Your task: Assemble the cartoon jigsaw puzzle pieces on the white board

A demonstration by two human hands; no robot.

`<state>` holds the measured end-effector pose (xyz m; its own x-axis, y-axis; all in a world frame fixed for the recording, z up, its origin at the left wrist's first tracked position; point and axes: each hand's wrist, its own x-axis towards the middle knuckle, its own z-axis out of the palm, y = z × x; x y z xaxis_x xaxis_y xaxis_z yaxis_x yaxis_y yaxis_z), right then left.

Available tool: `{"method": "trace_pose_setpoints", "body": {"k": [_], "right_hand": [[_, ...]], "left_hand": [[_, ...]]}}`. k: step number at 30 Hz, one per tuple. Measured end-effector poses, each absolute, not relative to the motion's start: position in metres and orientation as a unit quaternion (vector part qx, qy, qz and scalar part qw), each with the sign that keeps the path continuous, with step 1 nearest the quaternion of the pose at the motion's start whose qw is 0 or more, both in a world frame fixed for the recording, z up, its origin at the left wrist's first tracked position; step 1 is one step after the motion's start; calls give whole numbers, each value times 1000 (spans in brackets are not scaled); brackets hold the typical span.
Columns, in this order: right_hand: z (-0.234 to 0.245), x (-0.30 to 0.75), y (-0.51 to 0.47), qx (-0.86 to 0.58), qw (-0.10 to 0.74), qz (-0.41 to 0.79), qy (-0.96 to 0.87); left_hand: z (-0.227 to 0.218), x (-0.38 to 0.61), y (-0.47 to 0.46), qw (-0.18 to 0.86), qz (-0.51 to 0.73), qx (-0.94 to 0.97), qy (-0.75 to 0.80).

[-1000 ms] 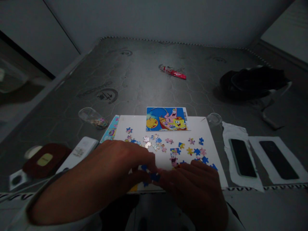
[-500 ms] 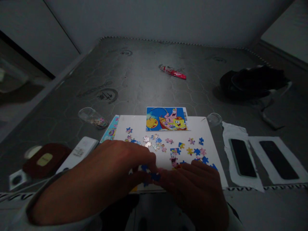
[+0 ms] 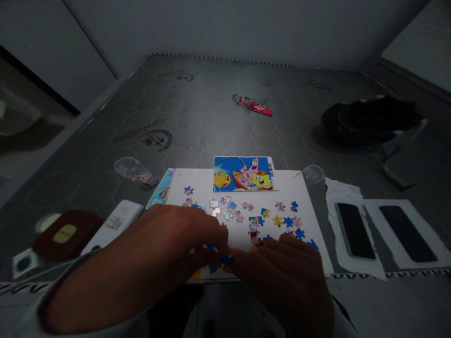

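Observation:
My left hand bends over the near edge of a white board, its thumb and fingers closed around blue jigsaw pieces. At its fingertips shows a dark blue jigsaw piece, which the closed fingers of my right hand also pinch. My fingers partly hide these pieces, so I cannot tell how they join. Just beyond my right hand lies a small joined patch of pieces with a pink face. Loose pieces in blue, pink and yellow are scattered on the board. A cartoon picture card lies at its far edge.
Left of the board are a clear cup with pieces inside, a white device and a brown case. On the right stand another clear cup and two phones on white paper. Farther off lie a red packet and a black bag.
Both hands stay almost in place. The blue piece between my fingertips has tilted and shifted slightly, and less of it shows. Everything around the board is unmoved.

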<state>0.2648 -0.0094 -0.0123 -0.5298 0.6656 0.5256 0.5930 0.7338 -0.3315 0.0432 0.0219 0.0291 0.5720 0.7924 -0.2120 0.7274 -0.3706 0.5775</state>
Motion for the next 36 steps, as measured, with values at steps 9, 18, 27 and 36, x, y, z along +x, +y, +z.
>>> {"method": "trace_pose_setpoints", "body": {"k": [9, 18, 27, 36], "right_hand": [[-14, 266, -8, -349, 323, 37, -879], [-12, 266, -8, -347, 312, 42, -883], [-12, 265, -8, -341, 312, 37, -886], [-13, 266, -8, -342, 317, 48, -884]], "left_hand": [[30, 42, 20, 310, 53, 830, 462], [32, 47, 24, 303, 52, 835, 456], [32, 45, 23, 296, 64, 844, 442], [27, 42, 21, 293, 69, 845, 441]]}}
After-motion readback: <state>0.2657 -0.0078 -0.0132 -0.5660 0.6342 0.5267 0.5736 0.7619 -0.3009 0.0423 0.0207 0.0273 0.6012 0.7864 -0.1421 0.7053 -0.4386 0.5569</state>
